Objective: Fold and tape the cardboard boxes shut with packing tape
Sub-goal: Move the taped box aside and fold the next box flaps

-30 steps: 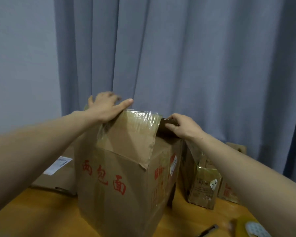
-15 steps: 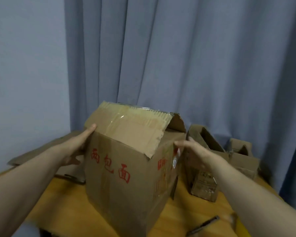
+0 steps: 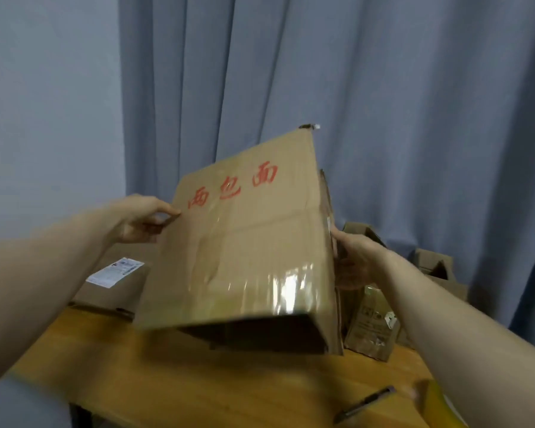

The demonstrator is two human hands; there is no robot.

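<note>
1. The left hand (image 3: 142, 220) pinched the left edge of the large brown cardboard box (image 3: 244, 248), thumb on its red-lettered face and fingers curled behind.
2. The right hand (image 3: 355, 261) lay against the box's opposite side. Whether its fingers were spread flat or hooked round the edge could not be told.
3. Between the hands the box was tilted, its dark open end turned down toward the orange wooden desk (image 3: 198, 384).
4. Below the left hand lay a flat brown carton with a white label (image 3: 115, 271). Just below the right hand stood a small brown cardboard box (image 3: 371, 332).
5. The step appeared to be turning the box to reach its unsealed end. The next move likely called for setting it down square, folding the flaps flat, and then fetching tape.
</note>
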